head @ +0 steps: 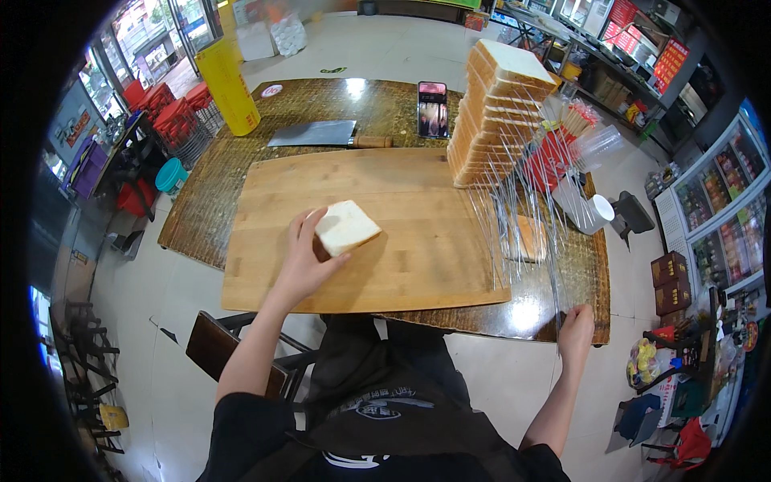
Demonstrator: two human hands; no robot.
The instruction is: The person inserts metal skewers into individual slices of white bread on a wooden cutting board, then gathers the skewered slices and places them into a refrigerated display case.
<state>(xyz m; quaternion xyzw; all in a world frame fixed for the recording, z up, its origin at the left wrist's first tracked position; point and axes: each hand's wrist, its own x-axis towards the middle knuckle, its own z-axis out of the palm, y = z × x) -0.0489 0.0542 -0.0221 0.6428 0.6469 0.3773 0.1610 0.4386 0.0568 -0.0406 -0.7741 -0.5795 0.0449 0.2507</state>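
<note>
Between the thumb and fingers of my left hand (307, 250) is a piece of white bread (347, 228) with a thin brown crust, tilted over the wooden cutting board (367, 277). My right hand (577, 328) is closed at the table's near right edge, pinching the end of a thin metal skewer (555, 289). Many more metal skewers (503, 211) fan out over the board's right side. Under them lies a crust-coloured bread piece (530, 238), partly hidden. A tall stack of bread slices (497, 114) rises at the board's back right corner.
A cleaver (316, 132) with a wooden handle lies behind the board. Nearby are a yellow roll (227, 87), standing upright, and a phone (432, 109). At the right stand a red container of sticks (549, 159) and white cups (593, 214). A dark chair (226, 346) is at my left.
</note>
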